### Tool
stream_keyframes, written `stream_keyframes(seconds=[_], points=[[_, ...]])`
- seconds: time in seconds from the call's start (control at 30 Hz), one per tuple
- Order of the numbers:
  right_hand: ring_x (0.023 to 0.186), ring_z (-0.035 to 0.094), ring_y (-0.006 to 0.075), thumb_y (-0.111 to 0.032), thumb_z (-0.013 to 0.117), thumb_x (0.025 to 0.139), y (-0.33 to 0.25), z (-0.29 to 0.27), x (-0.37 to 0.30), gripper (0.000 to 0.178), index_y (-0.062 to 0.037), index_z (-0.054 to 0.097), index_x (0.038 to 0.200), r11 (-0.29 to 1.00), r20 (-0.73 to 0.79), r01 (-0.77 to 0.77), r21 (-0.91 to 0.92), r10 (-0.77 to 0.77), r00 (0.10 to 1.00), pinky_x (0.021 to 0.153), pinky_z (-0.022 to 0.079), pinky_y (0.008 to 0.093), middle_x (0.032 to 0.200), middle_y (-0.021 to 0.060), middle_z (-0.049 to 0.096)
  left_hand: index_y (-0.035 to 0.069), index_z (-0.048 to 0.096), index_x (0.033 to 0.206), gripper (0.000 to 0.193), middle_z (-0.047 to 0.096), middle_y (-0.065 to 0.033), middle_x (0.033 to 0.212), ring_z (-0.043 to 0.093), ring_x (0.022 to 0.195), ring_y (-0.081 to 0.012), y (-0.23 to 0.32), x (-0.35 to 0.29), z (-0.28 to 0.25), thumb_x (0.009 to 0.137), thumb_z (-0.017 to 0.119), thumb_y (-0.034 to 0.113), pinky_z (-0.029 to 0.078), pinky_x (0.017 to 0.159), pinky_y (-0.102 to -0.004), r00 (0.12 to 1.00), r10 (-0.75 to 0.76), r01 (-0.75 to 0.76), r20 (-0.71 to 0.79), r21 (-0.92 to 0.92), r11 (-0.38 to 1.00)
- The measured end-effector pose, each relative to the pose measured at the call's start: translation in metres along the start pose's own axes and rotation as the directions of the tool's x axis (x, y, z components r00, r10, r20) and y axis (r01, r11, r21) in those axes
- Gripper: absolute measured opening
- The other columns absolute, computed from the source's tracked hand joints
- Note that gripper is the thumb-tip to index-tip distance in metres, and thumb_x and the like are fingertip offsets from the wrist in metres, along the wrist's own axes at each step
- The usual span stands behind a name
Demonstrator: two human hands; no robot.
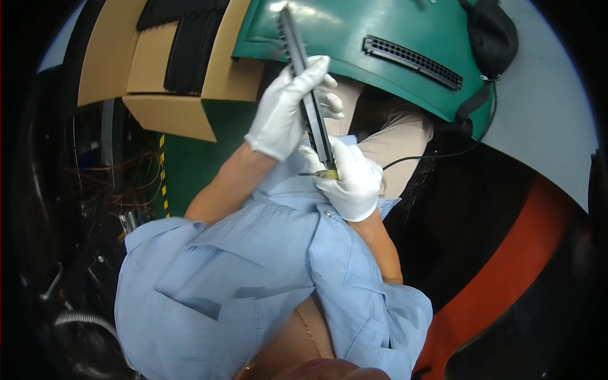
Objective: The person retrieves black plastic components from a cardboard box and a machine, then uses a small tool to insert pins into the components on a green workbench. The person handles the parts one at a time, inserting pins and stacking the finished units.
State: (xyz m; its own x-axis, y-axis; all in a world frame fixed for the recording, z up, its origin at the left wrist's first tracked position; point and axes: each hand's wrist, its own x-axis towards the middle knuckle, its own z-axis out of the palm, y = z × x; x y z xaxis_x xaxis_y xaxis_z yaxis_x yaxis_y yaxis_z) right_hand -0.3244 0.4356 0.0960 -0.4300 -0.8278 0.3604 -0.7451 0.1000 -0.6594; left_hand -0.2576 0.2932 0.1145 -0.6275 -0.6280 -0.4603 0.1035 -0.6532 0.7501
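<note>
A long, narrow black plastic strip (292, 41) with teeth along one side slants between my hands, its far end over the green table. My left hand (278, 117), in a white glove, is closed around the strip's middle. Closer to my body, my gloved right hand (354, 187) is closed at the strip's near end. It grips a small tool with a yellowish handle (328, 173), whose thin dark tip points left across the strip's end. Whether that tip touches the strip I cannot tell. Another black slotted strip (413, 62) lies on the green table.
The green tabletop (329, 38) has its near edge just beyond my hands. An open cardboard box (168, 117) with several black parts (196, 50) stands at the far left. A black bag (493, 38) rests at the table's right, and a thin black cable (437, 156) runs from there toward me.
</note>
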Motion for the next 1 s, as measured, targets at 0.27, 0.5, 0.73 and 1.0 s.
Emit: stream_keyframes(seconds=[0.27, 0.5, 0.73, 1.0], points=[[0.063, 0.065, 0.0277, -0.010, 0.071, 0.086, 0.017, -0.017, -0.005, 0.021, -0.0099, 0.064, 0.106, 0.977, 0.182, -0.077, 0.199, 0.040, 0.982, 0.056, 0.050, 0.0363, 0.082, 0.0076, 0.066, -0.002, 0.057, 0.118, 0.040, 0.049, 0.0025, 0.064, 0.047, 0.047, -0.0083, -0.022, 0.006, -0.015, 0.101, 0.059, 0.034, 0.041, 0.044, -0.0248, 0.976, -0.216, 0.216, -0.014, -0.022, 0.976], [0.066, 0.061, 0.0227, -0.012, 0.075, 0.078, 0.025, -0.014, 0.012, 0.020, -0.0122, 0.067, 0.097, 0.996, 0.107, 0.093, -0.004, -0.092, 0.990, 0.056, 0.048, 0.0331, 0.083, 0.0037, 0.064, -0.001, 0.061, 0.115, 0.045, 0.049, 0.0025, 0.061, 0.048, 0.042, -0.0050, -0.025, -0.003, -0.014, 0.100, 0.058, 0.042, 0.040, 0.036, -0.0201, 0.962, -0.273, 0.267, 0.007, 0.174, 0.948], [0.062, 0.059, 0.0189, -0.006, 0.072, 0.070, 0.034, -0.010, 0.002, 0.029, -0.0116, 0.067, 0.097, 0.967, 0.048, 0.253, -0.030, -0.252, 0.967, 0.054, 0.046, 0.0322, 0.084, 0.0014, 0.064, 0.000, 0.059, 0.111, 0.042, 0.046, 0.0022, 0.059, 0.045, 0.040, -0.0061, -0.029, -0.002, -0.015, 0.101, 0.058, 0.040, 0.040, 0.035, -0.0201, 0.954, -0.294, 0.282, 0.059, 0.156, 0.947], [0.058, 0.054, 0.0160, -0.007, 0.071, 0.069, 0.020, -0.018, -0.011, 0.028, -0.0097, 0.066, 0.097, 0.952, 0.106, 0.294, -0.086, -0.285, 0.953, 0.050, 0.042, 0.0306, 0.083, 0.0010, 0.063, 0.000, 0.059, 0.107, 0.036, 0.043, 0.0022, 0.058, 0.041, 0.037, -0.0073, -0.032, 0.000, -0.013, 0.100, 0.061, 0.035, 0.035, 0.036, -0.0237, 0.952, -0.306, 0.306, -0.019, 0.122, 0.944]])
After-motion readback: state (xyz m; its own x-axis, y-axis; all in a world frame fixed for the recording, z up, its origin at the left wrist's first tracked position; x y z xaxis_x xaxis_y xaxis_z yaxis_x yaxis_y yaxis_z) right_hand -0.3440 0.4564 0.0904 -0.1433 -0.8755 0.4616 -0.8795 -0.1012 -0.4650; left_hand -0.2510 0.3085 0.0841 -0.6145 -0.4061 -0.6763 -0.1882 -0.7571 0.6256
